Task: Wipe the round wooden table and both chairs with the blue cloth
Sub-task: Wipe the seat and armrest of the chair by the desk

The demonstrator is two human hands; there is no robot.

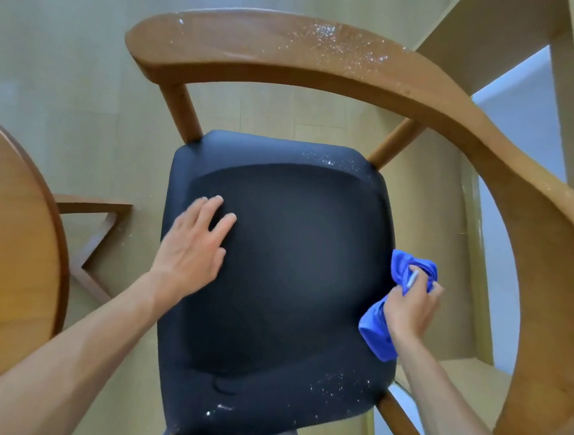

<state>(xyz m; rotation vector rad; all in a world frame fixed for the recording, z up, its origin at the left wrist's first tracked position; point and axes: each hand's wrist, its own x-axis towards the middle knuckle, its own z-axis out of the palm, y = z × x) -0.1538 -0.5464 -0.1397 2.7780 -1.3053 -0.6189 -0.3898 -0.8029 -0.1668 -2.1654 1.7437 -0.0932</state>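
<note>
Much cut off here: only an arc of the round wooden table (10, 230) shows at the left edge, its top running out of view; the angled wooden base strut (92, 233) under it is partly hid by the tabletop. Wooden armchair with curved backrest rail (325, 59) fills the middle, the rail sweeping right and down past the lower edge, ends not visible. Black padded seat cushion (290, 286) seen from above; front legs mostly hid under it. White specks lie on the rail top near its right bend and on the cushion's far right and near right corners; what they are, cannot tell. Left hand (190, 244) flat, fingers straight and spread, pressing on the cushion's left part, slightly blurred. Right hand (412, 309) curled round the bunched blue cloth (377, 334), gripping it at the cushion's right edge; a small pale strip among the fingers, unclear what. Second chair not in view. Floor (67, 62) pale wood-look boards; right side shows light panels and a bluish-white strip, too distorted to read
</note>
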